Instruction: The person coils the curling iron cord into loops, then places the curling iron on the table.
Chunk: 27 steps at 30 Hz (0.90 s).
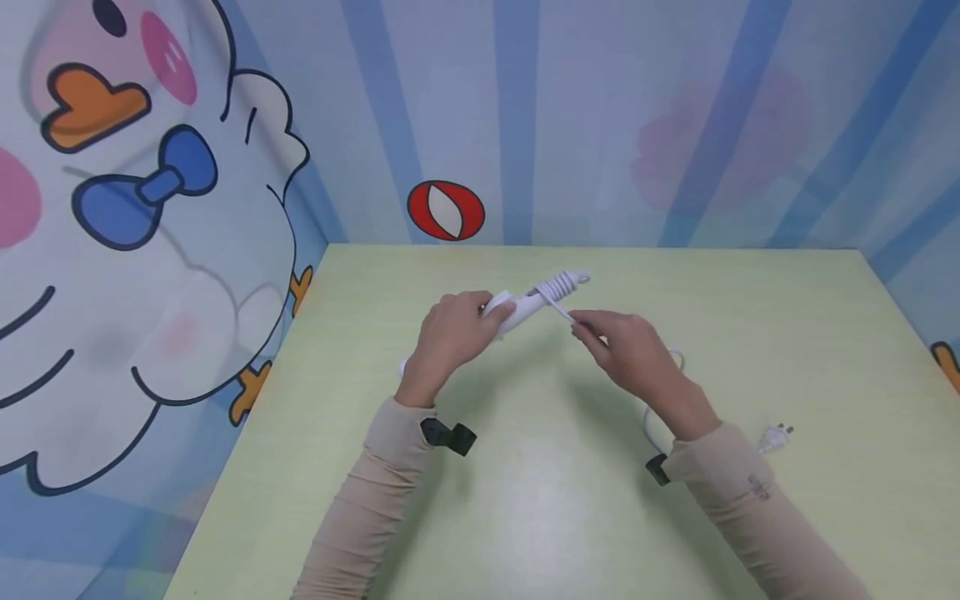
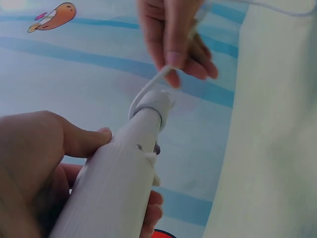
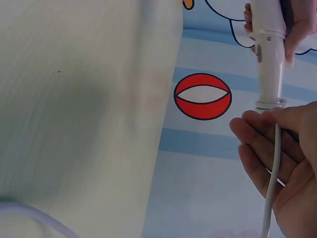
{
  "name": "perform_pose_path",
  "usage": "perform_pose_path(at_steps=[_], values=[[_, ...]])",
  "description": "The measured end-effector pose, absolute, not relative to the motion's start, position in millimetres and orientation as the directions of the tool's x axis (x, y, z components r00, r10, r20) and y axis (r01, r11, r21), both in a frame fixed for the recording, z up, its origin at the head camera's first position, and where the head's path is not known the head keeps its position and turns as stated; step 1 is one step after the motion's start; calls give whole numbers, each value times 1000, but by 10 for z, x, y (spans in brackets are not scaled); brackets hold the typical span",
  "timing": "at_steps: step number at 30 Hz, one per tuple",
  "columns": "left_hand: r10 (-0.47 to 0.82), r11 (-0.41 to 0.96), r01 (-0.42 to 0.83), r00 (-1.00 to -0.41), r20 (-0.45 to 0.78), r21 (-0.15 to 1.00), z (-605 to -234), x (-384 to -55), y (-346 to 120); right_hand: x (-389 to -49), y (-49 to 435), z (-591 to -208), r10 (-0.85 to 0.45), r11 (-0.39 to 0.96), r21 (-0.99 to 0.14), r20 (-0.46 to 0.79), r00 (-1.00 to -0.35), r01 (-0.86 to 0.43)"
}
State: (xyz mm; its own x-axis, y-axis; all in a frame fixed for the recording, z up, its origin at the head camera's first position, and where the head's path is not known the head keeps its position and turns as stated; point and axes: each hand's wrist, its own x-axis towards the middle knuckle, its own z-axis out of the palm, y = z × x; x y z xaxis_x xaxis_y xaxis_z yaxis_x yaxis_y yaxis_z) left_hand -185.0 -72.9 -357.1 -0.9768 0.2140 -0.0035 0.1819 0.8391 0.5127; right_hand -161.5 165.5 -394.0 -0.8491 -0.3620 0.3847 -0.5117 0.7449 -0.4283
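Observation:
My left hand (image 1: 459, 329) grips a white hair iron (image 1: 523, 312) by its body, tilted up to the right above the table. Its white cord (image 1: 557, 287) is wound in several turns round the handle's end. My right hand (image 1: 628, 350) pinches the loose cord just off those turns. In the left wrist view, my thumb lies along the iron's body (image 2: 111, 173), with the cord looping round its far end. The right wrist view has the cord (image 3: 271, 193) running across my right palm. My left wrist and hand hide much of the iron's other end.
A white two-pin plug (image 1: 775, 437) lies on the pale table (image 1: 525, 500) beside my right sleeve, and slack cord (image 1: 649, 425) hangs under the right forearm. Behind the table stands a blue striped wall (image 1: 577, 125) with cartoon pictures.

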Motion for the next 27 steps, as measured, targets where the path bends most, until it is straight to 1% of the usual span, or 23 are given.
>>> perform_pose_path(at_steps=[2, 6, 10, 13, 17, 20, 23, 27], values=[[231, 816, 197, -973, 6, 543, -3560, -1847, -762, -1612, 1649, -3996, -346, 732, -476, 356, -868, -487], [284, 760, 219, -959, -10, 612, -3528, -1828, -795, -1636, 1655, -4116, -323, 684, -561, 340, -883, -466], [349, 701, 225, -936, -50, 676, -3484, -1801, -798, -1690, 1687, -4175, -318, 617, -622, 363, -876, -482], [400, 668, 245, -915, -62, 702, -3444, -1782, -811, -1728, 1733, -4160, -322, 579, -658, 358, -876, -482], [482, 622, 313, -875, -36, 718, -3416, -1781, -848, -1761, 1803, -4095, -338, 521, -726, 307, -890, -448], [546, 578, 367, -838, -12, 729, -3409, -1782, -880, -1778, 1843, -4042, -366, 463, -793, 237, -900, -397], [601, 544, 409, -799, -1, 733, -3392, -1775, -906, -1766, 1879, -3975, -374, 485, -800, 176, -910, -354], [657, 520, 455, -754, 1, 723, -3336, -1748, -923, -1742, 1921, -3885, -419, 533, -718, 236, -877, -448]])
